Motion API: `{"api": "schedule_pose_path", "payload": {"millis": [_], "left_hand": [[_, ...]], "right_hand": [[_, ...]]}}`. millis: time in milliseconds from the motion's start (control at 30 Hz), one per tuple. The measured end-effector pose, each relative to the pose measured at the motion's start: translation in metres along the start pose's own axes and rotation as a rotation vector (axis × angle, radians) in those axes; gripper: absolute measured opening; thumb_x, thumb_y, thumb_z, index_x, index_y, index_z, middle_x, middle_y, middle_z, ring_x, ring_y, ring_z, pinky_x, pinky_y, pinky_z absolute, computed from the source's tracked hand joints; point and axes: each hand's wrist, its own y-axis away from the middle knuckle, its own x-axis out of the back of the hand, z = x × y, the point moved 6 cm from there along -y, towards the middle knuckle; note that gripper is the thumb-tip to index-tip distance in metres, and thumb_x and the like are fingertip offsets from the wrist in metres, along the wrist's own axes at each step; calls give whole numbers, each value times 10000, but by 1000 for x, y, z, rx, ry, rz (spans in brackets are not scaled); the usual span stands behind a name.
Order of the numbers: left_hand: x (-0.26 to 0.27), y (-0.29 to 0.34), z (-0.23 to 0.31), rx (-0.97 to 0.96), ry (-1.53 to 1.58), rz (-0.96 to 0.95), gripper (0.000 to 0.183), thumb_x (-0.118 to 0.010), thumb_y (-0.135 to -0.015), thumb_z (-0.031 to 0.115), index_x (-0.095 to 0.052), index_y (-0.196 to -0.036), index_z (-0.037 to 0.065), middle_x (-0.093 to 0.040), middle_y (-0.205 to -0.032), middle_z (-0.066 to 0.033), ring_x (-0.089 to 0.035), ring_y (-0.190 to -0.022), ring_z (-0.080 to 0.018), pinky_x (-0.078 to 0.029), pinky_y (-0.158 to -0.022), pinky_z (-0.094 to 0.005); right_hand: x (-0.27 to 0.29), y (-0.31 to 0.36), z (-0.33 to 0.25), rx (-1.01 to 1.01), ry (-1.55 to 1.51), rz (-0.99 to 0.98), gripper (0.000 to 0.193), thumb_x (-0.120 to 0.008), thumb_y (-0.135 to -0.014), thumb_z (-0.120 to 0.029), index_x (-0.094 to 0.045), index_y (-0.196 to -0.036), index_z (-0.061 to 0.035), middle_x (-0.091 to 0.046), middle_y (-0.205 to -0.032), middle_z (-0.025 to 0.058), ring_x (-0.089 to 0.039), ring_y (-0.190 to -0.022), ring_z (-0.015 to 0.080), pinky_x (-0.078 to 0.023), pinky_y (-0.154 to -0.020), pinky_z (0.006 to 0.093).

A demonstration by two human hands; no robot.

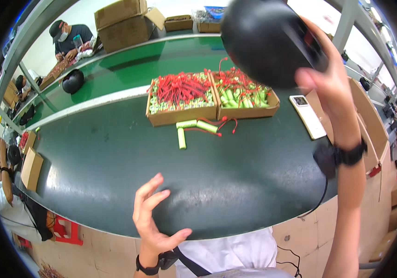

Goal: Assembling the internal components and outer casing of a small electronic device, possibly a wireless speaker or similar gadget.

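My right hand (323, 76) is raised at the upper right, wrapped round the side of a large black domed object (272, 41). It is smeared by motion, and I cannot tell its exact kind. Over the front edge of the dark table, my left hand (154, 220) is open with fingers spread and nothing in it. Beyond it lie loose green cylindrical battery cells (181, 138) with red wires. Behind them stand two cardboard trays: the left tray (184, 116) holds many green cells under red-and-black leads, the right tray (249, 112) more cells lying loosely.
A white phone (307, 116) lies at the right beside an open cardboard box (367, 125). A green conveyor belt (129, 62) runs behind the table, with a black rounded object (73, 81) on it. Across it sits a person in a mask (68, 39). A small carton (32, 169) stands at left.
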Motion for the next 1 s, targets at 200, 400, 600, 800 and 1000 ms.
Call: {"api": "schedule_pose_path", "payload": {"millis": [200,400,600,800,1000], "left_hand": [[22,22,6,166,-329,148,248,-616,-767,58,-439,-596,26,-474,-567,-83,-459,-514,-198,-377,-516,-297],[16,7,19,226,-350,48,336,-591,-795,-5,-325,-591,14,-316,-539,-141,-344,-454,-309,-264,-455,-396],[13,9,16,190,-347,27,329,-598,-763,-6,-336,-570,42,-331,-521,-125,-369,-439,-312,-287,-440,-405],[16,6,12,212,-329,22,306,-595,-748,-10,-357,-566,48,-358,-524,-119,-391,-443,-303,-308,-439,-392],[20,3,14,209,-340,13,308,-594,-754,-11,-355,-568,40,-355,-525,-122,-389,-441,-304,-309,-439,-388]], "right_hand": [[-53,-133,113,-242,142,-56,853,-885,-523,-374,-547,-1198,22,-606,-1102,125,-589,-994,206,-458,-889,322],[-120,-167,235,-434,260,64,1062,-916,-370,-454,-473,-1104,174,-592,-1102,251,-608,-1000,282,-494,-853,329],[-140,-165,289,-495,489,-27,1130,-925,-358,-436,-387,-1164,145,-516,-1181,252,-536,-1105,304,-453,-932,350],[-147,-162,313,-567,498,-100,1176,-915,-381,-482,-348,-1184,164,-494,-1197,258,-527,-1118,315,-451,-937,354],[-143,-162,321,-661,530,-172,1281,-886,-392,-547,-274,-1256,173,-424,-1282,275,-492,-1168,334,-424,-977,365]]}}
